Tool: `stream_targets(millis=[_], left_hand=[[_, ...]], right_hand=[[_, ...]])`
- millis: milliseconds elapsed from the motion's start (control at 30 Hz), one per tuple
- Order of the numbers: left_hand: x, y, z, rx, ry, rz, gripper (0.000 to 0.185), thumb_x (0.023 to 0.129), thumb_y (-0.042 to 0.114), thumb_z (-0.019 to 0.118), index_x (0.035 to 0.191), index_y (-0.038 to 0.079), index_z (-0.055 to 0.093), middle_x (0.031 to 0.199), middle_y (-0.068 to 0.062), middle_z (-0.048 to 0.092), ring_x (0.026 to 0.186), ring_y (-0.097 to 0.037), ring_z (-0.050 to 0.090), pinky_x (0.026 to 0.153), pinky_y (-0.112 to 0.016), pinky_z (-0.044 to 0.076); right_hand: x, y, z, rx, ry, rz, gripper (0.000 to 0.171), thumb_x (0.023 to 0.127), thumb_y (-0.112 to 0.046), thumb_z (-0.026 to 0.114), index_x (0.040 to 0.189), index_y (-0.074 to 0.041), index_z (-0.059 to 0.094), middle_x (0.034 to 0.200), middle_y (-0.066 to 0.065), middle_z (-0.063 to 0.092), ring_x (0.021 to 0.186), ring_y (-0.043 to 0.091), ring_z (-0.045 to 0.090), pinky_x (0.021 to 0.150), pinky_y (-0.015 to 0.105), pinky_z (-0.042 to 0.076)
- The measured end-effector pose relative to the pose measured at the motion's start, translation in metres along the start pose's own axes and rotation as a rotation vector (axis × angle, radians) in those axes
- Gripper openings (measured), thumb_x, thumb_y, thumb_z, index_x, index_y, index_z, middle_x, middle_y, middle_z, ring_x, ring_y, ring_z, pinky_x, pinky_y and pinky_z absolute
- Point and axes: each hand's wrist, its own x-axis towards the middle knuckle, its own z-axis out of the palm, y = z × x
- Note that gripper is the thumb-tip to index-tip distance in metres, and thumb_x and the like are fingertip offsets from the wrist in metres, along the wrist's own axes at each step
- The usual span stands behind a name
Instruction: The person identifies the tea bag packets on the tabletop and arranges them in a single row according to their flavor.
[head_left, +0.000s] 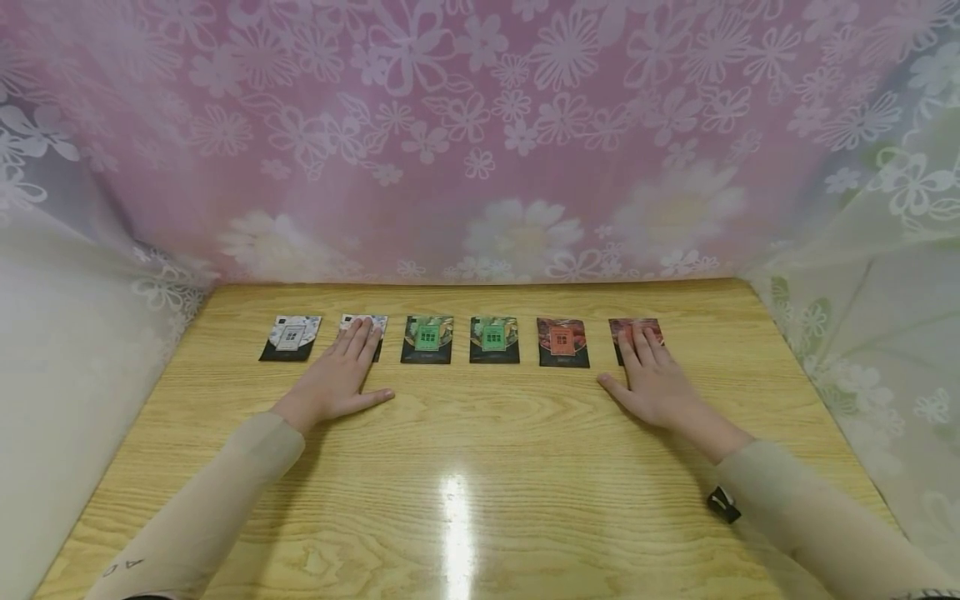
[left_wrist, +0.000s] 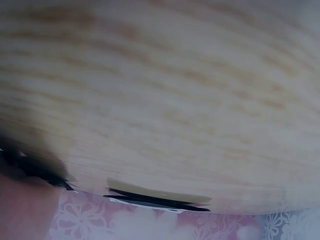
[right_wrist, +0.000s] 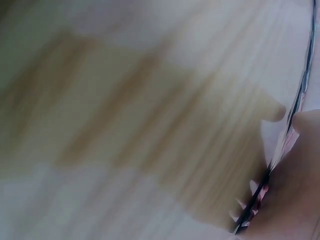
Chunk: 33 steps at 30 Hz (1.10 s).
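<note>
A row of flat sachets lies on the wooden table: two white-and-black, two green-and-black and two red-and-black. My left hand (head_left: 337, 379), fingers straight, rests on the second white sachet (head_left: 377, 329) and covers much of it. The outer white sachet (head_left: 292, 337) lies just to its left. On the right, my right hand (head_left: 654, 383) lies with straight fingers over the outer red sachet (head_left: 621, 329), partly hiding it. Its neighbour, the inner red sachet (head_left: 563, 342), is uncovered. Between the hands lie the left green sachet (head_left: 427, 340) and the right green sachet (head_left: 495, 340). Both wrist views are blurred.
The wooden table (head_left: 465, 433) carries the sachets in its far half. A pink flowered curtain (head_left: 480, 167) hangs behind it, and pale sheer fabric (head_left: 67, 333) closes off both sides. A small black clip-like object (head_left: 723, 505) is beside the right sleeve.
</note>
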Motion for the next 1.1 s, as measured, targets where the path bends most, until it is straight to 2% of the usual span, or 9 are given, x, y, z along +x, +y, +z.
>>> stream_targets(millis=[200, 467, 900, 1100], left_hand=[[0.001, 0.0, 0.0, -0.003, -0.001, -0.004, 0.11, 0.102, 0.068, 0.054, 0.169, -0.003, 0.004, 0.177, -0.026, -0.003, 0.166, -0.043, -0.002, 0.136, -0.057, 0.01], [0.001, 0.0, 0.002, -0.008, -0.002, -0.007, 0.111, 0.102, 0.07, 0.052, 0.169, -0.003, 0.002, 0.177, -0.026, -0.004, 0.166, -0.043, -0.002, 0.136, -0.057, 0.01], [0.0, 0.0, 0.002, -0.004, 0.002, -0.006, 0.11, 0.102, 0.069, 0.052, 0.169, -0.004, 0.003, 0.177, -0.027, -0.003, 0.166, -0.044, -0.001, 0.136, -0.056, 0.01], [0.0, 0.0, 0.001, -0.008, -0.001, -0.006, 0.11, 0.102, 0.069, 0.051, 0.169, -0.003, 0.003, 0.177, -0.027, -0.003, 0.166, -0.044, -0.002, 0.136, -0.056, 0.01]], right_hand=[[0.003, -0.004, 0.005, 0.028, 0.001, 0.015, 0.104, 0.106, -0.075, 0.029, 0.169, 0.004, 0.004, 0.175, 0.031, -0.008, 0.162, 0.053, -0.005, 0.131, 0.07, 0.006], [0.001, -0.013, 0.002, -0.001, 0.006, 0.021, 0.095, 0.11, -0.063, 0.038, 0.168, 0.006, 0.008, 0.174, 0.033, -0.005, 0.161, 0.055, -0.001, 0.131, 0.071, 0.009], [-0.001, -0.015, 0.003, 0.032, 0.023, 0.015, 0.098, 0.109, -0.068, 0.035, 0.169, 0.005, 0.009, 0.175, 0.033, -0.003, 0.163, 0.054, -0.001, 0.131, 0.071, 0.008], [-0.002, -0.017, 0.002, 0.038, 0.039, 0.015, 0.095, 0.11, -0.062, 0.041, 0.168, 0.007, 0.012, 0.174, 0.034, -0.001, 0.162, 0.055, 0.0, 0.13, 0.072, 0.008]])
